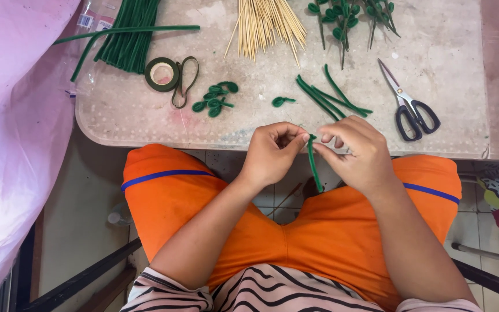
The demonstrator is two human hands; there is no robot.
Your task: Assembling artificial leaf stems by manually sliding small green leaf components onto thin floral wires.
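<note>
My left hand [272, 153] and my right hand [358, 151] meet just below the table's front edge, both pinching the top of one green pipe cleaner [314, 167] that hangs down between my knees. Fingertips of both hands touch at its upper end. On the table just above my hands lie a few cut green pipe cleaner pieces [330, 95] and a small folded green leaf shape [282, 101].
A low worn table [145, 121] holds a bundle of long green pipe cleaners [125, 34], a roll of green floral tape [163, 74], a cluster of finished green leaves [215, 98], bamboo skewers [267, 23], leafy stems [347, 14] and dark-handled scissors [411, 107]. Pink sheeting [12, 115] hangs at left.
</note>
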